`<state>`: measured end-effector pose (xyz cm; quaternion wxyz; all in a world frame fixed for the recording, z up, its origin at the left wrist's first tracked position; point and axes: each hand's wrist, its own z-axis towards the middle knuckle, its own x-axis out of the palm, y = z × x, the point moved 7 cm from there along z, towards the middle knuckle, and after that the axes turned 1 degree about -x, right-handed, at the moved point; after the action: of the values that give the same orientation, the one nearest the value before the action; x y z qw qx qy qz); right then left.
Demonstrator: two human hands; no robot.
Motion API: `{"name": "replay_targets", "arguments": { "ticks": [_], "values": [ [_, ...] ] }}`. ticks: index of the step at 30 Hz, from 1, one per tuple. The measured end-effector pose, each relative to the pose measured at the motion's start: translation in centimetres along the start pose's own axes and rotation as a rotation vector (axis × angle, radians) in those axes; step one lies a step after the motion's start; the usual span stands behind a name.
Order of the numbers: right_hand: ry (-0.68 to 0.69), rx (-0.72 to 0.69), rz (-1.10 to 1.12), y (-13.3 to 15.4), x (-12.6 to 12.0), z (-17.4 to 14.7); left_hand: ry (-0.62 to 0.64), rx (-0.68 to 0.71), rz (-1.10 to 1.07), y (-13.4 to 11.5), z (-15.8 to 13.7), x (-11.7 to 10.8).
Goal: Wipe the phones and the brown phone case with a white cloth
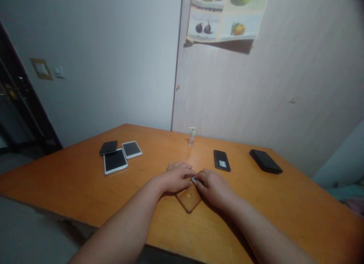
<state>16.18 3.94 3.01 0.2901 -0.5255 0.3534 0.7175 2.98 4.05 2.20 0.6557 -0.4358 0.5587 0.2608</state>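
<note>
A clear phone case (189,204) lies flat on the orange wooden table (127,203), one corner toward me and a round hole near it. My left hand (178,177) grips the case's left side, its fingers bent over the upper part. From the right, my right hand (214,186) reaches in with thumb and fingers pinched together. Between the fingertips shows a small pale and dark piece (194,179), too small to name, at the case's far end. Both hands hide much of the upper case.
A pump bottle (191,137) stands at the back. Right of centre lie a black phone (222,160) and a black folded case (265,161). On the left are two white tablets (115,161) and a dark flat box (108,147). A wall (136,66) borders the table's far side.
</note>
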Motion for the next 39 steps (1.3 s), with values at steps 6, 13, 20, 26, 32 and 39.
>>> {"name": "replay_targets", "arguments": {
  "ticks": [6,13,20,26,32,39],
  "values": [
    [-0.025,0.181,-0.088,-2.0,-0.4,0.0,0.078,-0.071,-0.026,1.1,-0.5,-0.2],
    [0.007,-0.092,0.061,2.1,0.4,-0.2,0.135,-0.07,-0.026,1.3,-0.7,0.1],
    [-0.029,0.166,-0.08,-1.0,-0.4,0.1,0.151,-0.079,-0.084,2.1,-0.6,0.4],
    [0.049,-0.067,0.007,1.8,0.3,0.0,0.141,-0.079,-0.111,2.0,-0.6,0.3],
    [0.016,0.12,-0.057,0.0,-0.3,-0.1,0.162,-0.087,-0.088,1.9,-0.6,0.2],
    [0.054,0.041,-0.039,0.7,-0.3,0.0,0.177,-0.076,-0.081,2.3,-0.5,0.4]
  ]
}}
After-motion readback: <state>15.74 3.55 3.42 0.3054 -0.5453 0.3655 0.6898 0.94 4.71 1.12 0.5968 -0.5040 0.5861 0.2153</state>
